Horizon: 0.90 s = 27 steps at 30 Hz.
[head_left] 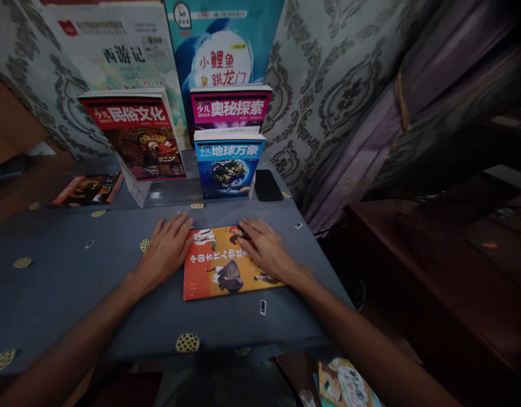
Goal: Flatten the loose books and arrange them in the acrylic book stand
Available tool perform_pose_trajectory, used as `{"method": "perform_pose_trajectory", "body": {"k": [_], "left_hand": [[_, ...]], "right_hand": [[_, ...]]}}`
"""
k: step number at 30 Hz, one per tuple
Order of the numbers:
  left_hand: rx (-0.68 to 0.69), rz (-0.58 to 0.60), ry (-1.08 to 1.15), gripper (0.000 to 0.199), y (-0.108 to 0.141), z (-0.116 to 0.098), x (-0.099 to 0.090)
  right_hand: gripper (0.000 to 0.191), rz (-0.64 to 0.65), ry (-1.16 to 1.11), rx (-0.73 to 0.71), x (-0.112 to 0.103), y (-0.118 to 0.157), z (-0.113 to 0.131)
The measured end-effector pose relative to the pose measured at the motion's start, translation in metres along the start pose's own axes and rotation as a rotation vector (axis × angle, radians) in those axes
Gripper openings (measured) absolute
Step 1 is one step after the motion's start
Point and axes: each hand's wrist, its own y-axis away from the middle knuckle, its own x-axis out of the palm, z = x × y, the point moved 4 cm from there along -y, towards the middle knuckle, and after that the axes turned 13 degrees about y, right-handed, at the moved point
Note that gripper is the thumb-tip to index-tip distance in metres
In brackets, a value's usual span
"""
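Observation:
An orange and red picture book (218, 282) with Chinese lettering lies flat on the grey-blue tablecloth (95, 305). My left hand (169, 246) rests beside its left edge, palm down, fingers stretched out and pointing away from me. Over the book's right part lies my right hand (264, 251), also flat with its fingers extended, covering some of the cover's lettering. Beyond my hands a clear acrylic stand (171, 195) holds several upright books. Among them are a red-topped book (146, 147), a magenta-topped book (230, 107) and a blue book with a globe (229, 169).
Two larger books, one pale (116, 56) and one teal (260, 34), stand behind, against patterned wallpaper. A black phone-like slab (269, 185) lies right of the stand. At the left lies another book (86, 189). A dark red cabinet (413, 265) stands right; more books (349, 384) sit below the table edge.

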Motion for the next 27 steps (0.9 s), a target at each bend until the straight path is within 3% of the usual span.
{"method": "perform_pose_trajectory", "body": {"k": [2,5,7,10,14,18,21,23,25,27], "left_hand": [[0.176,-0.031,0.007,0.038,0.012,-0.027,-0.009],[0.47,0.094,0.051,0.031,0.038,-0.067,-0.007],[0.528,0.185,-0.017,0.033,0.05,-0.076,0.001],[0.489,0.258,-0.104,0.04,0.054,-0.064,0.008],[0.391,0.238,-0.132,0.059,0.045,-0.03,-0.001],[0.242,0.144,-0.037,0.041,0.032,-0.007,-0.009],[0.154,0.082,0.127,0.03,0.024,-0.003,-0.005],[0.134,0.033,0.204,0.029,0.023,-0.005,0.0],[0.134,-0.01,0.235,0.029,0.025,-0.006,0.005],[0.13,-0.032,0.25,0.031,0.029,-0.006,0.008]], "right_hand": [[0.045,-0.006,0.003,0.002,0.0,0.0,0.0],[0.044,-0.017,0.032,0.013,0.001,0.0,0.002],[0.043,-0.022,0.067,0.035,0.0,0.002,0.004],[0.044,-0.004,0.177,0.102,-0.007,0.013,0.01],[0.04,0.076,0.333,0.174,-0.027,0.043,0.022],[0.031,0.153,0.249,0.13,-0.044,0.068,0.037],[0.035,0.096,0.213,0.117,-0.052,0.062,0.051],[0.032,0.003,0.177,0.041,-0.053,0.047,0.066],[0.025,-0.042,0.072,-0.145,-0.048,0.03,0.087],[0.032,0.008,-0.03,-0.307,-0.037,0.016,0.105]]}}
